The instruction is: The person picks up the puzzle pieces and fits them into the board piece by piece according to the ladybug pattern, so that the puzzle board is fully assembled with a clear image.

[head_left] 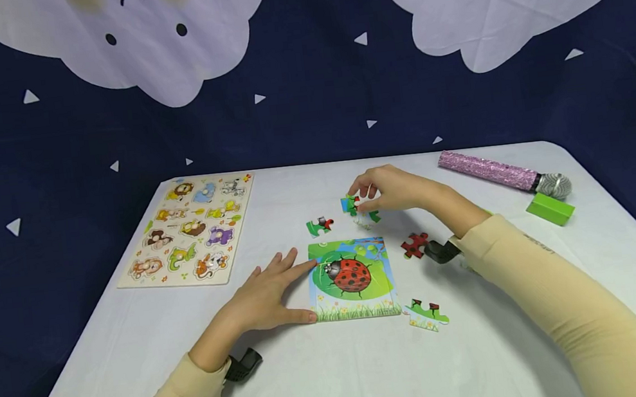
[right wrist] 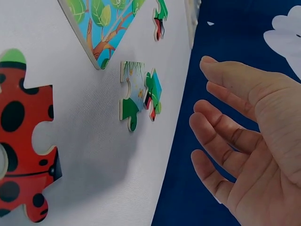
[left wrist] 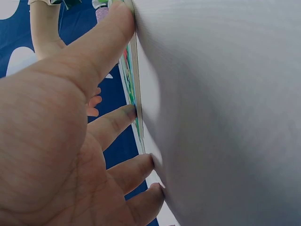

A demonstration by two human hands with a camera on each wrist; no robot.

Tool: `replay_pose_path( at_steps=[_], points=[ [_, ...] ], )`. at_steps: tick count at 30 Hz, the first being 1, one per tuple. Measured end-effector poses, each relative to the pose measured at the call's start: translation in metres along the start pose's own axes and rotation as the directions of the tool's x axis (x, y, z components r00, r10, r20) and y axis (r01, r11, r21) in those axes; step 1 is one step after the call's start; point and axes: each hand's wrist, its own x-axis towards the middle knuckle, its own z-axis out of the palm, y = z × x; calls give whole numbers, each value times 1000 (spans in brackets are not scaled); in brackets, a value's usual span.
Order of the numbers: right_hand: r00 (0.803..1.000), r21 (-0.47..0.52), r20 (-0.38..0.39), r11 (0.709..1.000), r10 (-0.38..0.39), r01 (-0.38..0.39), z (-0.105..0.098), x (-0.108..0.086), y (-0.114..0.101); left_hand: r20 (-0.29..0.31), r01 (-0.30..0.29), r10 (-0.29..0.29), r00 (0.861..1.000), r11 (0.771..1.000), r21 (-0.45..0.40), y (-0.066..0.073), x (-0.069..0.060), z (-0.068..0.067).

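Note:
A square ladybug puzzle board lies mid-table. My left hand is spread at its left side, thumb and index finger touching the edge; the left wrist view shows the other fingertips on the table. Above two jigsaw pieces behind the board hovers my right hand, its fingers loosely bent and nothing between them. One is a blue-green piece; the other, a grassy corner piece, is partly covered in the head view. A red spotted piece and a green flowered piece lie right of the board.
Behind the board's left corner is another jigsaw piece. An animal peg puzzle lies at the left. A pink glittery microphone and a green block lie at the back right. A dark cloth hangs behind the table.

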Motion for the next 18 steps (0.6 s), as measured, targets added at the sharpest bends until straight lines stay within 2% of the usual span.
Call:
replay_pose_path(
  at_steps=[18],
  points=[
    [996, 12, 74, 999, 43, -44, 4, 11, 5, 6, 7, -7, 1000, 1000, 8, -1, 1, 2]
  ],
)
